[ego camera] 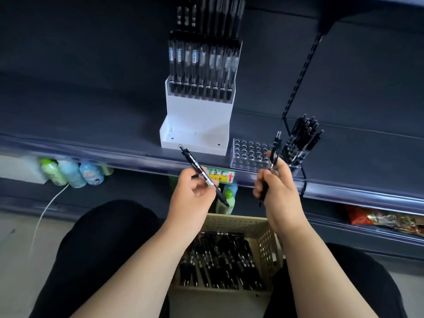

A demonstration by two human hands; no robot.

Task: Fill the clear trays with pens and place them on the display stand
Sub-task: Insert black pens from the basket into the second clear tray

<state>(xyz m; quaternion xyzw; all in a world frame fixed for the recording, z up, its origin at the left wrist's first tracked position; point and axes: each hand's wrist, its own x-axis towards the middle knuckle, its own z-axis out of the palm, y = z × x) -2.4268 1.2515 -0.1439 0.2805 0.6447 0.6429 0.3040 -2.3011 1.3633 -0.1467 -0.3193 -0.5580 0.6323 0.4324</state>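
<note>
Left hand [195,191] fingers [203,192] pinch a black pen [195,164] slanted above the basket [266,246] of pens, while right hand [277,189] fingers [258,188] curl round a second pen [275,150], near upright, in front of the clear tray [243,157] on the shelf [91,125], between the white stand [197,111] and a pen-filled tray [296,154].

The pen [202,173] in the left hand [195,193] and the pen [274,152] in the right hand [277,187] are glossy black plastic. Beyond the right hand, the tray [247,157] is clear, shiny plastic. The stand [197,113] past both hands is smooth white plastic, the shelf [91,115] looks like matt dark metal, and the basket [266,244] under the forearms is matt beige plastic.
</note>
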